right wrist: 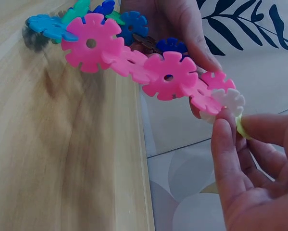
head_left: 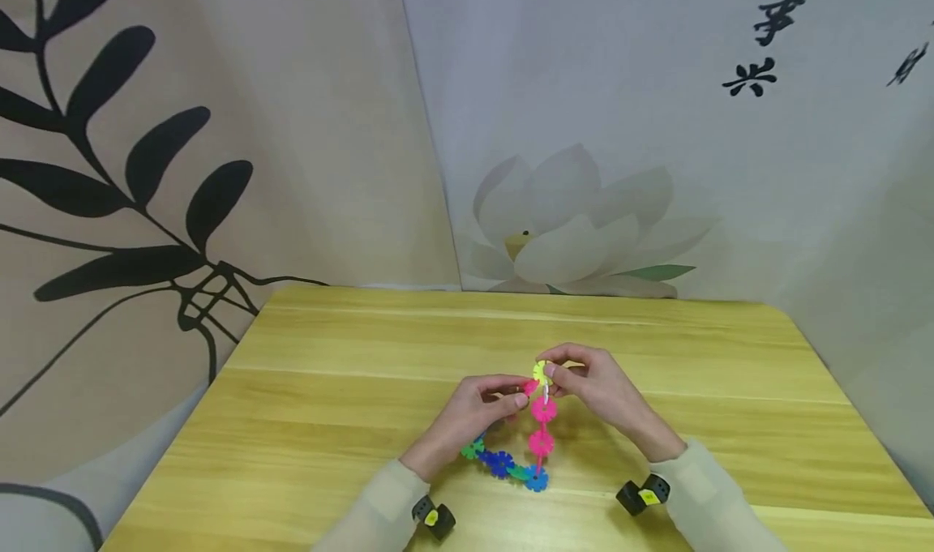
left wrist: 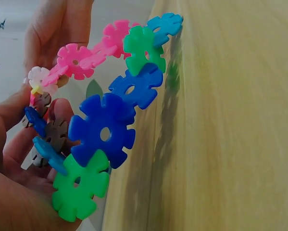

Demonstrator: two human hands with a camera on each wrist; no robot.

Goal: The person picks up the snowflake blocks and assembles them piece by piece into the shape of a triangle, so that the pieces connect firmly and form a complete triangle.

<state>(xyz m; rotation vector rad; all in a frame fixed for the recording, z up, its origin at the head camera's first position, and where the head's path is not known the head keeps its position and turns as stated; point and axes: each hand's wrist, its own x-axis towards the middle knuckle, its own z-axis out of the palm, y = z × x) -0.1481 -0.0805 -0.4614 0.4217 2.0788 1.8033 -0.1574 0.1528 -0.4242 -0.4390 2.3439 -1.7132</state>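
Note:
Slotted plastic snowflake discs are joined edge to edge in a curved chain. My left hand (head_left: 467, 414) pinches a pink disc (head_left: 530, 387) at one end between thumb and fingers. With thumb and fingertips, my right hand (head_left: 601, 386) pinches a yellow disc (head_left: 540, 371), which touches a white disc (right wrist: 232, 101). Below the white one hang several pink discs (right wrist: 170, 76), leading down to a light blue disc (head_left: 537, 478). From there, dark blue discs (left wrist: 103, 127) and green discs (left wrist: 81, 187) curve back under my left hand. Brown discs (left wrist: 56, 134) show near the left palm.
The wooden table (head_left: 328, 422) lies beneath both hands. Black wrist devices (head_left: 644, 494) sit by the cuffs of the light sleeves. Behind the table's far edge hangs a printed cloth (head_left: 328, 130) with leaves, a lotus and written characters.

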